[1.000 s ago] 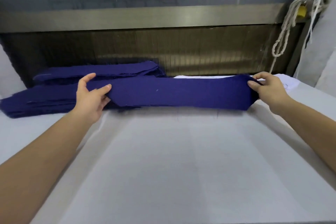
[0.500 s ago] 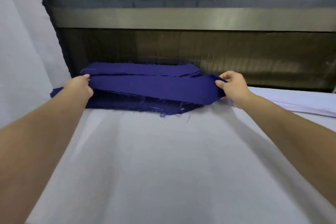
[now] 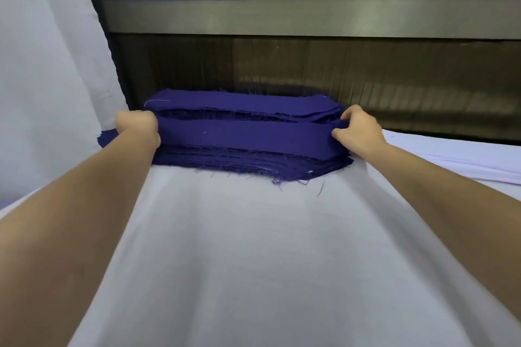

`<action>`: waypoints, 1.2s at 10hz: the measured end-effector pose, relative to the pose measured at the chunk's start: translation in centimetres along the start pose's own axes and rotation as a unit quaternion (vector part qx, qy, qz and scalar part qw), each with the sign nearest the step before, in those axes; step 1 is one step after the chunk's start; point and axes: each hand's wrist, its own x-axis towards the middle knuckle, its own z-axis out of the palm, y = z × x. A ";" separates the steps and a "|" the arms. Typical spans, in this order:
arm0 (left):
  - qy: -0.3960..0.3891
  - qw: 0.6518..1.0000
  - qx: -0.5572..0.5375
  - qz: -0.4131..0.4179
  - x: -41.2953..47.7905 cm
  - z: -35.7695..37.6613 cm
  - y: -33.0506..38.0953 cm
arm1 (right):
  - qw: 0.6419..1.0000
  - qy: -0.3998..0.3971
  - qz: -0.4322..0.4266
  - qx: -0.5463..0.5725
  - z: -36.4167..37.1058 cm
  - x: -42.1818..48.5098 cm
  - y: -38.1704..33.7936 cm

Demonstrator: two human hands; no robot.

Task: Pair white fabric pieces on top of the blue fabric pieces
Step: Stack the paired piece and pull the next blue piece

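My left hand [image 3: 138,128] and right hand [image 3: 356,131] each grip an end of the blue strip [image 3: 245,135], stretched between them, likely so it lies flat on the pile [image 3: 253,162] beneath.

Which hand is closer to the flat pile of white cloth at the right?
Right. The right hand pinches the blue strip at its end, just beside the white cloth pile; the left hand grips the strip's other end, across the blue stack from it.
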 end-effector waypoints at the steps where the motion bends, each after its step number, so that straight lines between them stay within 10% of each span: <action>1: -0.006 0.998 0.058 0.028 -0.3 1.1 0.6 | 0.996 0.033 -0.043 -0.071 0.0 0.0 -0.4; 3: 0.077 0.976 0.188 0.078 -3.0 1.9 2.6 | 0.972 0.066 -0.131 -0.181 0.2 0.5 -2.1; 7: -0.055 0.906 0.237 0.347 -5.6 6.2 4.4 | 0.922 0.046 -0.252 -0.290 2.4 2.2 -4.2; 12: -0.057 0.815 0.292 0.498 -6.3 7.4 4.8 | 0.985 0.025 -0.168 -0.009 1.7 3.7 -4.9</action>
